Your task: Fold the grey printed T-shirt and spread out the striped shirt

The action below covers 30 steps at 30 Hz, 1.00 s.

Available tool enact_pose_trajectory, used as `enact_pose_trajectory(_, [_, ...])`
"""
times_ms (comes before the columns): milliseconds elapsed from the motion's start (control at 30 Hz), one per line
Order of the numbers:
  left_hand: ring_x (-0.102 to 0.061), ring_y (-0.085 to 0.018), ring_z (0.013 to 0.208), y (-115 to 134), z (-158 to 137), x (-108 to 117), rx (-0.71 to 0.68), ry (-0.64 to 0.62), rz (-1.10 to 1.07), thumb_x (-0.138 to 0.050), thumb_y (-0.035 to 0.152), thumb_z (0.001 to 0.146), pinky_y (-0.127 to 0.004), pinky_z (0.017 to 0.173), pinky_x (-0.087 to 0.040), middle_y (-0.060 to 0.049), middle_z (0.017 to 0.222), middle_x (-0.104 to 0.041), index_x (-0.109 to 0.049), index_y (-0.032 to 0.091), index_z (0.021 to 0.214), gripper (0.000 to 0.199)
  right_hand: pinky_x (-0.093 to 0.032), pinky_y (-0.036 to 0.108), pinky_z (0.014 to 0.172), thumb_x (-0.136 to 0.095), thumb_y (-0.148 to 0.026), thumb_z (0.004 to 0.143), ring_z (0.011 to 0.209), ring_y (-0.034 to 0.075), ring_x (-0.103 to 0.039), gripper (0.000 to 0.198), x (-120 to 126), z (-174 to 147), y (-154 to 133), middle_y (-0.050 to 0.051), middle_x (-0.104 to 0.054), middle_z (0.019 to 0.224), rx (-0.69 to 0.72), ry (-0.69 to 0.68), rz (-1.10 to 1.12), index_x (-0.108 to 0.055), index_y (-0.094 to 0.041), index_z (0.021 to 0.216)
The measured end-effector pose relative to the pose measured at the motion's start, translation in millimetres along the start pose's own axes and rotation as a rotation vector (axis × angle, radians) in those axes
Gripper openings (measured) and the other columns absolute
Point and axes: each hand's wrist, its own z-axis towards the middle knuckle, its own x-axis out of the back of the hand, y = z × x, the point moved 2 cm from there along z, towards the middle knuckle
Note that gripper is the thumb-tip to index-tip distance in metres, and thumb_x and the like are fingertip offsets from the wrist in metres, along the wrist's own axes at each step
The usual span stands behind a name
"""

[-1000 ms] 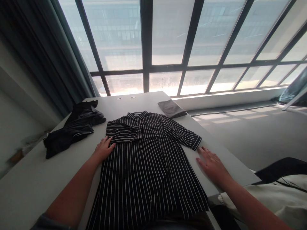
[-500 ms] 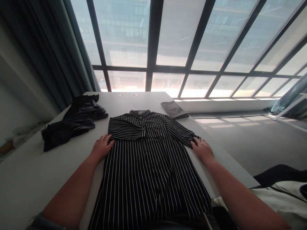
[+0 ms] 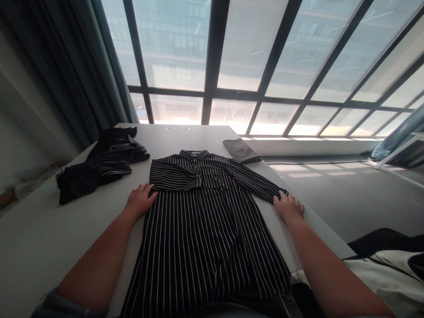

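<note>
A black shirt (image 3: 202, 225) with white stripes lies spread on the white table, its collar at the far end. One sleeve is folded flat across the chest from the left. My left hand (image 3: 141, 201) rests at the shirt's left edge, fingers stretched out and thumb on the cloth beside the folded sleeve. Out to the right, my right hand (image 3: 289, 206) grips the end of the other sleeve, which runs slanting away from the shirt's shoulder. The cuff is partly hidden under my fingers. The hem reaches toward my body at the bottom of the view.
Dark crumpled clothes (image 3: 102, 165) lie on the table's left side. A grey folded cloth (image 3: 241, 151) sits near the right edge of the white table (image 3: 43, 247). Large windows stand behind, with a dark curtain (image 3: 73, 66) at left. Pale and black fabric (image 3: 391, 269) is at lower right.
My right hand has moved outward to the right with the sleeve end, so that sleeve now stretches straighter and farther from the shirt. My left hand stays at the left edge.
</note>
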Motion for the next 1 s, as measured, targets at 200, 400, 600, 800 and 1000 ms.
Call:
enact_pose_trajectory(200, [-0.036,-0.030,0.156,3,-2,6,0.015,-0.020,0.000,-0.038,0.051,0.101,-0.054,0.130,-0.029,-0.012,0.166,-0.042,-0.051,0.020,0.156,0.064,-0.031,0.054,0.128,-0.031,-0.051,0.104,0.156,0.030,-0.035,0.066,4,22,11,0.011,-0.038,0.165,0.066,-0.052,-0.054,-0.038,-0.029,0.166])
enact_pose_trajectory(400, [-0.035,-0.029,0.157,4,-2,7,0.015,-0.042,-0.005,-0.036,0.051,0.102,-0.054,0.131,-0.028,-0.011,0.167,-0.040,-0.050,0.022,0.157,0.064,-0.041,0.046,0.121,-0.043,-0.051,0.100,0.143,0.032,-0.048,0.077,11,37,17,0.018,-0.046,0.155,0.068,0.074,0.070,-0.030,-0.020,0.169])
enact_pose_trajectory(600, [-0.034,-0.029,0.157,3,-2,5,0.024,-0.036,-0.009,-0.035,0.053,0.101,-0.054,0.131,-0.027,-0.010,0.167,-0.040,-0.050,0.022,0.157,0.065,-0.044,0.043,0.114,-0.043,-0.049,0.097,0.127,0.033,-0.055,0.063,10,60,21,0.022,-0.061,0.131,0.018,0.032,0.060,-0.068,-0.007,0.136])
enact_pose_trajectory(800, [-0.034,-0.029,0.158,6,-3,9,0.035,-0.048,-0.007,-0.036,0.052,0.101,-0.054,0.132,-0.027,-0.009,0.168,-0.039,-0.050,0.023,0.157,0.064,-0.044,0.035,0.110,-0.048,-0.041,0.093,0.120,0.028,-0.058,0.055,10,73,19,0.021,-0.066,0.126,0.098,0.124,0.062,-0.073,-0.004,0.126])
enact_pose_trajectory(1000, [-0.034,-0.029,0.157,11,-6,12,0.048,-0.054,0.004,-0.041,0.051,0.101,-0.053,0.132,-0.027,-0.012,0.168,-0.039,-0.047,0.021,0.159,0.066,-0.044,0.035,0.106,-0.050,-0.038,0.093,0.116,0.029,-0.059,0.054,11,79,16,0.021,-0.066,0.125,0.078,0.114,0.078,-0.072,-0.003,0.128])
